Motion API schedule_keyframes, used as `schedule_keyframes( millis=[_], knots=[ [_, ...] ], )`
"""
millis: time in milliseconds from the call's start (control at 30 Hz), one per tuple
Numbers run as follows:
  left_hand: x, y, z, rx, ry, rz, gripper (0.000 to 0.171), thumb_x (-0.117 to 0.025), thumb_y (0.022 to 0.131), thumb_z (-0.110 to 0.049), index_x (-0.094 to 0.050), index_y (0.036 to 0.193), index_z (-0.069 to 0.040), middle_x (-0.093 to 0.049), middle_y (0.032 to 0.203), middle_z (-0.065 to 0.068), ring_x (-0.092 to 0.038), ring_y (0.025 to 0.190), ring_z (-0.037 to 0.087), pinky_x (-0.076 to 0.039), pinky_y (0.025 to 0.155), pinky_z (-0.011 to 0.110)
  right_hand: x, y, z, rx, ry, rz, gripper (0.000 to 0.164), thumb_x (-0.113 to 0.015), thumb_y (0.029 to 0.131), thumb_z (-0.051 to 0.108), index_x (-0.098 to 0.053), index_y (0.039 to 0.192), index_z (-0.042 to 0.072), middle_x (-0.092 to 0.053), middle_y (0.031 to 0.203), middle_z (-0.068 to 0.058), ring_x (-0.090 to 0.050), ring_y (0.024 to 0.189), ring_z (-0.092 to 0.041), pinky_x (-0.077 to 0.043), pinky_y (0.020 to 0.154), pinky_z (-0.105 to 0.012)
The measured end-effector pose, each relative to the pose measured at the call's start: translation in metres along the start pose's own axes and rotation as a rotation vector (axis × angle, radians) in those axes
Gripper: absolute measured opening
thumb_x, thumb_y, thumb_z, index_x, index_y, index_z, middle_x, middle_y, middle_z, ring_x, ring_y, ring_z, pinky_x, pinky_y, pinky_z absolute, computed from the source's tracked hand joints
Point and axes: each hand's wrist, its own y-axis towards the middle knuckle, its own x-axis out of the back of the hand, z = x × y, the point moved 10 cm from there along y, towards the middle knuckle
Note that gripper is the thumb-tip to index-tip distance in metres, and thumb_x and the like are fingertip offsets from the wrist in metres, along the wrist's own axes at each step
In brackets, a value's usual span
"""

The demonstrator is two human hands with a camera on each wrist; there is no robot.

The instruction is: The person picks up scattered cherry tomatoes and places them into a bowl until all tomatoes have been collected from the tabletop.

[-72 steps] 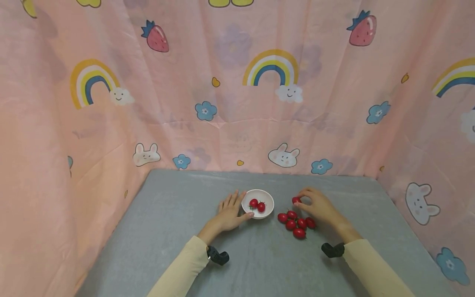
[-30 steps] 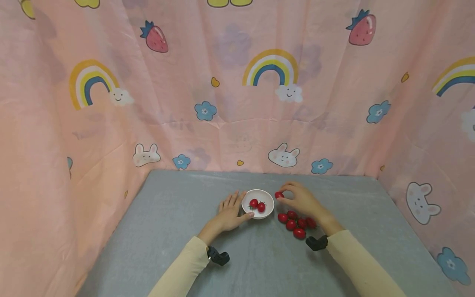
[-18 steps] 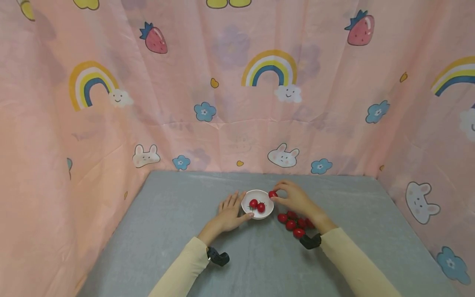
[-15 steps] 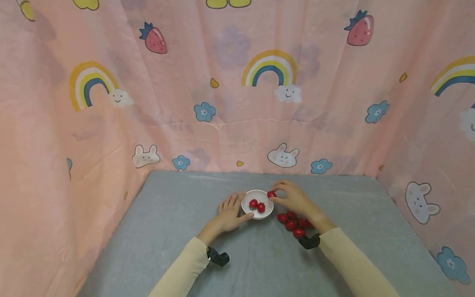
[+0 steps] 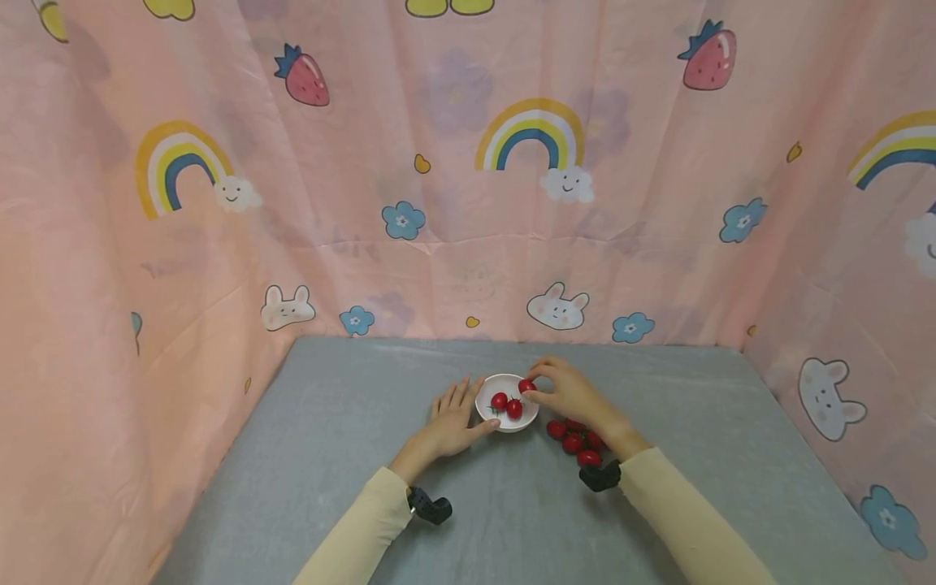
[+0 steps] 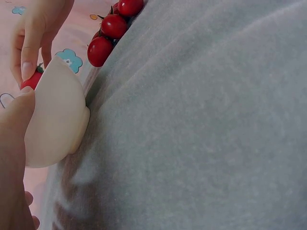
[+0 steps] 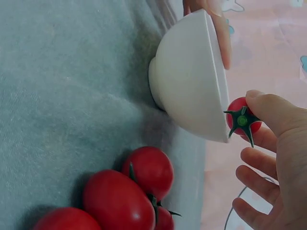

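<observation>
My left hand (image 5: 451,422) rests against the left side of a white bowl (image 5: 504,382), its fingers extended and the thumb at the near rim. Two red cherry tomatoes (image 5: 515,409) with green stems lie inside the bowl. At the bowl's right rim, my right hand (image 5: 570,396) pinches another cherry tomato (image 5: 526,387) between thumb and fingers. The right wrist view shows this held tomato (image 7: 236,109) with its green calyx facing the camera, level with the rim. The other fingers of that hand are loosely bent.
Several more cherry tomatoes (image 5: 573,443) sit in a cluster on the grey cloth-covered table (image 5: 351,406), right of the bowl and partly hidden under my right forearm. A pink patterned curtain (image 5: 453,268) hangs around the back and sides.
My right hand has carried the pinched tomato leftward from above the cluster to over the bowl's right rim. The left hand and the bowl have stayed in place.
</observation>
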Motion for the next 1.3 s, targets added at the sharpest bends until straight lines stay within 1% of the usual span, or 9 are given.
schedule_keyframes(
  millis=[233,467,700,900,1300],
  knots=[
    [-0.001,0.001,0.001,0.008,0.015,0.009,0.088,-0.043,0.093,-0.07,-0.009,0.161,-0.025,-0.014,0.167,0.014,-0.015,0.153,0.041,-0.014,0.118,0.063,-0.005,0.002,0.002,0.009,0.008,0.001,0.033,-0.076,0.087,0.037,-0.073,0.109,0.013,-0.061,0.129,-0.011,-0.054,0.126,-0.033,-0.043,0.107,-0.056],
    [0.0,0.001,-0.001,-0.002,-0.001,-0.001,0.089,-0.042,0.093,-0.072,-0.011,0.161,-0.023,-0.014,0.167,0.016,-0.014,0.153,0.043,-0.013,0.118,0.065,-0.008,0.003,0.002,0.009,0.022,-0.006,0.033,-0.076,0.087,0.036,-0.073,0.11,0.013,-0.06,0.131,-0.012,-0.054,0.127,-0.034,-0.044,0.107,-0.056],
    [-0.003,0.003,0.002,-0.008,-0.005,-0.008,0.09,-0.04,0.092,-0.074,-0.01,0.161,-0.025,-0.013,0.167,0.016,-0.013,0.153,0.043,-0.011,0.118,0.066,-0.01,-0.001,0.002,0.032,0.021,-0.011,0.031,-0.076,0.087,0.034,-0.074,0.109,0.012,-0.06,0.129,-0.011,-0.056,0.124,-0.033,-0.045,0.106,-0.056],
    [-0.003,0.003,0.002,-0.001,0.0,-0.002,0.09,-0.042,0.092,-0.074,-0.009,0.161,-0.026,-0.013,0.167,0.014,-0.013,0.153,0.042,-0.011,0.118,0.065,-0.011,-0.004,0.001,0.022,0.024,-0.005,0.032,-0.076,0.087,0.035,-0.073,0.11,0.012,-0.06,0.13,-0.011,-0.056,0.124,-0.032,-0.045,0.106,-0.056],
    [-0.001,0.001,0.0,-0.004,0.006,-0.01,0.09,-0.041,0.092,-0.074,-0.011,0.161,-0.024,-0.014,0.167,0.015,-0.014,0.152,0.042,-0.012,0.117,0.066,-0.01,-0.005,0.003,0.048,0.012,-0.022,0.036,-0.077,0.087,0.032,-0.07,0.116,0.011,-0.061,0.127,-0.01,-0.057,0.122,-0.031,-0.045,0.106,-0.054]
  ],
)
